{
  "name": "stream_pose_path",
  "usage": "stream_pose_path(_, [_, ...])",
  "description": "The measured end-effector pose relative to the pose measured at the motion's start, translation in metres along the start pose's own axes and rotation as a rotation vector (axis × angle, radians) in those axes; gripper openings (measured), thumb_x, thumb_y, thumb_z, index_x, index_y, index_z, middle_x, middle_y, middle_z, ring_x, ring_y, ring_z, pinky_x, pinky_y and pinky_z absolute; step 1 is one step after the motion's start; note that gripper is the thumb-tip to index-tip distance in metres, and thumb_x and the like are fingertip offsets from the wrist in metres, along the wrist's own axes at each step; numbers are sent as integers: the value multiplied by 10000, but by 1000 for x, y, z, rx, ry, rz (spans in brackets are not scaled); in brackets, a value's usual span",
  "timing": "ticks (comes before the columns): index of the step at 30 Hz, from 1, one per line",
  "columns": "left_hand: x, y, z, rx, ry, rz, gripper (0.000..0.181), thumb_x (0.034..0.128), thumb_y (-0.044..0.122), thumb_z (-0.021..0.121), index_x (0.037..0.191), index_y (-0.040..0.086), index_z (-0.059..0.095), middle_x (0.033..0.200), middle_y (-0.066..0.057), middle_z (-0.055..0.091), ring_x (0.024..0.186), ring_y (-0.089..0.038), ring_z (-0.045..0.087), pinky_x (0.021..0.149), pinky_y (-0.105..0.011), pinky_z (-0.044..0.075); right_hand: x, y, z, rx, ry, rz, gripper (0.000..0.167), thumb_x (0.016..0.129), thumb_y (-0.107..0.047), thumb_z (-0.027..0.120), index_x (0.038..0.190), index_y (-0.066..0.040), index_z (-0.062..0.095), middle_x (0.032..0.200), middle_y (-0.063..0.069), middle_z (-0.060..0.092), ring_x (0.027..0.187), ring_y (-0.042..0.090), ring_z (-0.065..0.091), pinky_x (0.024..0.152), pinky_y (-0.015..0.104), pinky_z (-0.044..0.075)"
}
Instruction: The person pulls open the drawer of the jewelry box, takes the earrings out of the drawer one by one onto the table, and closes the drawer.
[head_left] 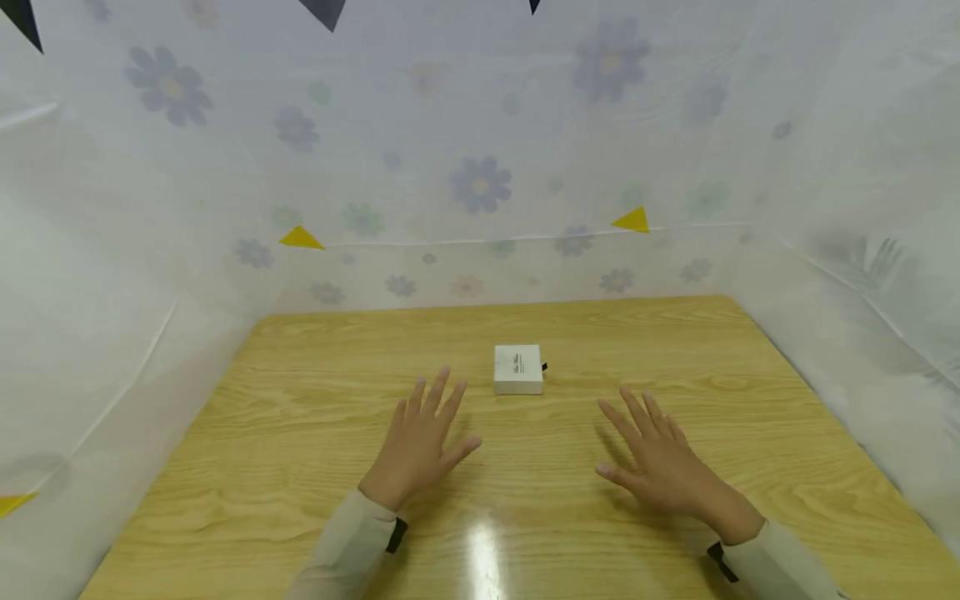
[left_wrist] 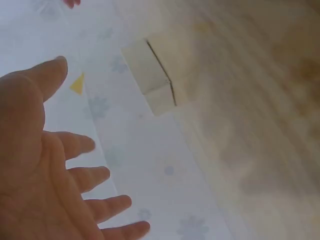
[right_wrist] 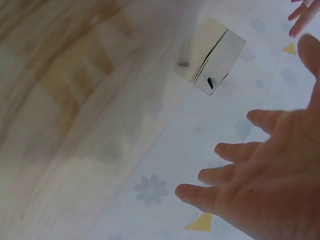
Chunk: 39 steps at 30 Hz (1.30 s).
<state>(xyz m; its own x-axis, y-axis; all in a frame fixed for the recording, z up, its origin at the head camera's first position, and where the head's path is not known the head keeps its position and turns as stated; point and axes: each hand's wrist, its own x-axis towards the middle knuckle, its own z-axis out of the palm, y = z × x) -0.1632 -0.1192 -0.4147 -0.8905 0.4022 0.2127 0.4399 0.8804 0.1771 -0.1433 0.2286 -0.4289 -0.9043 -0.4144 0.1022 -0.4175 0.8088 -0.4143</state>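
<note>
A small white box (head_left: pixel 517 369) with dark printing on its lid lies on the wooden table, a black ribbon tab (head_left: pixel 545 367) poking out of its right side. To the left and nearer to me is my left hand (head_left: pixel 420 442), fingers spread, holding nothing. My right hand (head_left: pixel 654 462) is on the other side, also spread and apart from the box. In the left wrist view the box (left_wrist: pixel 150 75) appears beyond the left hand (left_wrist: pixel 45 170). The right wrist view shows the box (right_wrist: pixel 219 62) with its tab, and my right hand (right_wrist: pixel 265 175) with fingers extended.
The table (head_left: pixel 300 467) has a wood-grain top with a bright glare near its front. White sheeting with flower prints (head_left: pixel 480 183) hangs behind it and along both sides. Yellow triangles (head_left: pixel 302 237) show on the back sheet.
</note>
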Motion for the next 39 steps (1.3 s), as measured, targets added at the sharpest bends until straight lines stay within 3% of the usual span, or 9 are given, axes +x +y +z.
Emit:
stream_pose_path(3, [14,4,-4,17,38,61,772,952,540,493,1510,51,279,1581,-162,176,1425,-396,212,1096,-575,295,6,0,-3,145,68,49,679,969,-429,539,1495,-65,310,1524,254,248,1365,529,209,977,752,252])
stream_pose_path(6, [38,11,-8,26,51,123,756,971,478,504,1492,-19,273,1573,-187,180,1434,-355,216,1127,-511,284,17,2,-8,368,153,96,559,1009,-337,495,1441,1,386,1443,251,400,1311,466,365,994,665,342])
stream_pose_path(10, [75,26,-6,34,-33,163,729,999,421,477,1507,-26,204,1589,-174,112,1460,-310,149,1162,-465,231,35,6,-12,619,196,161,505,1031,-315,446,1405,23,433,1386,251,472,1263,398,460,1010,564,401])
stream_pose_path(15, [114,42,12,44,-178,183,754,1000,459,444,1526,6,151,1599,-148,99,1473,-266,105,1163,-471,225,60,8,-8,839,188,278,501,1026,-304,463,1394,34,444,1356,263,493,1221,355,518,1019,492,430])
stream_pose_path(20, [144,34,30,-72,-248,135,853,950,469,551,1523,-12,139,1594,-154,123,1467,-263,134,1175,-416,209,92,6,0,1148,162,450,493,1020,-237,485,1406,60,410,1200,112,639,1068,169,634,950,325,504])
stream_pose_path(24, [155,16,44,-211,-311,53,908,927,429,609,1518,-35,98,1597,-170,77,1472,-263,92,1191,-354,136,113,3,11,1394,155,591,490,1014,-181,493,1430,49,375,1045,-4,663,942,98,646,834,233,514])
stream_pose_path(29, [156,2,58,-326,-340,20,943,906,384,658,1517,-38,78,1597,-170,58,1468,-281,103,1189,-367,125,130,3,25,1388,182,659,447,999,-132,512,1395,58,430,1062,43,642,913,107,641,853,238,522])
stream_pose_path(33, [156,0,62,-349,-323,6,950,891,390,676,1520,-31,102,1593,-162,104,1460,-279,144,1186,-366,144,142,5,33,1305,190,634,406,986,-82,512,1344,106,466,994,58,635,844,95,638,816,225,539])
stream_pose_path(39, [155,-4,66,-357,-282,42,901,865,378,709,1514,-2,212,1561,-148,239,1428,-287,250,1175,-382,206,150,6,35,1112,165,597,348,975,-70,532,1265,121,524,915,55,634,764,88,627,746,224,556])
